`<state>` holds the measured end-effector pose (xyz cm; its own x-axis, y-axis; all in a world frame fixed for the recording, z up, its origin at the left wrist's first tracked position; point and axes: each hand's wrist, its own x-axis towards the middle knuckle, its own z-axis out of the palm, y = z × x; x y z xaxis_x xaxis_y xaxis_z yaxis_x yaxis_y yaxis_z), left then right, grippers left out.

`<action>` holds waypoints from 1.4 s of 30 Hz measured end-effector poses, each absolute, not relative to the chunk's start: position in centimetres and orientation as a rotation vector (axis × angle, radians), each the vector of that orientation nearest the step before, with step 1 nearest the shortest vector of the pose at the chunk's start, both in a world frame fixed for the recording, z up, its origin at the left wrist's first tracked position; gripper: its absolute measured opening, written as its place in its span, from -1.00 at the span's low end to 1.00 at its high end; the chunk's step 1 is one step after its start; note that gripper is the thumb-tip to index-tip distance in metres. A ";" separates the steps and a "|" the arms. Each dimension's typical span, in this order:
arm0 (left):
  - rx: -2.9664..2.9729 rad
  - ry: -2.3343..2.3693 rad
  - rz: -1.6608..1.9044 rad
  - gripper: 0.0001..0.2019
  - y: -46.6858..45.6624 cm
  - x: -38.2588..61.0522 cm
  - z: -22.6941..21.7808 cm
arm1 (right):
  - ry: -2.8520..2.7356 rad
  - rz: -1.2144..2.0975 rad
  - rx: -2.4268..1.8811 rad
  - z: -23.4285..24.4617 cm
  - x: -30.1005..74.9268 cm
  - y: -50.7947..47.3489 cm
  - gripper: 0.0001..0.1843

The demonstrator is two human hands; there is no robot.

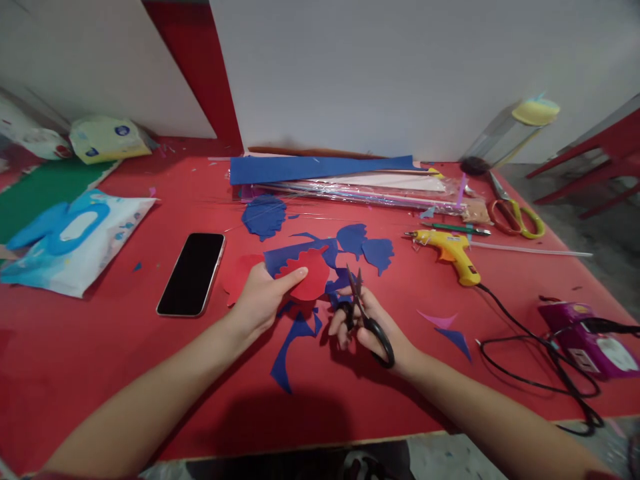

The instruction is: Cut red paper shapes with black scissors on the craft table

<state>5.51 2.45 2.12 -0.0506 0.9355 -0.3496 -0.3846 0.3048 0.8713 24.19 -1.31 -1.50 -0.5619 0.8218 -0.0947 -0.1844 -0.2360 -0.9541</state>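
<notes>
Between its thumb and fingers, my left hand holds a red sheet cut-out with a scalloped edge. Another red piece lies partly under that hand. Black-handled scissors are in my right hand, their blades slightly apart and pointing away from me, just right of the red cut-out and not touching it. Beneath and around both hands lie blue scraps. Farther back are blue scalloped cut-outs: a rounded one and two smaller petal-like ones.
A phone and a wipes pack lie left. At right are a yellow glue gun, its cord, a purple power block, a utility knife and yellow-red scissors. Rolled blue sheet lies at the back by a bottle.
</notes>
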 end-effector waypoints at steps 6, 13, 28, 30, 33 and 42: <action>0.989 1.384 1.195 -0.75 2.2 5.1 2.2 | -1.289 1.658 -0.890 -0.9 23.7 -1.5 -0.40; 1.315 1.501 0.995 -0.77 0.6 6.3 2.8 | -1.129 1.385 -1.059 -0.6 23.4 -1.1 -0.51; 1.412 1.403 0.926 -0.67 -0.5 7.7 2.3 | -1.007 1.283 -1.144 -0.2 23.5 -1.2 -0.51; 1.414 1.351 0.884 -0.71 -0.2 7.4 2.3 | -1.000 1.295 -1.151 -0.1 23.6 -0.9 -0.50; 1.316 1.299 0.815 -0.73 0.5 6.5 2.8 | -0.987 1.308 -1.154 -0.1 23.8 -0.5 -0.50; 1.543 1.150 0.456 -0.73 2.2 4.4 4.6 | -1.148 1.410 -1.152 -0.5 23.5 -1.1 -0.56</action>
<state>4.37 2.15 4.63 0.4541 0.8448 -0.2831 0.4214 0.0763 0.9036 23.53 -1.12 -0.48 -0.1056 0.9896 -0.0978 -0.1051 -0.1089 -0.9885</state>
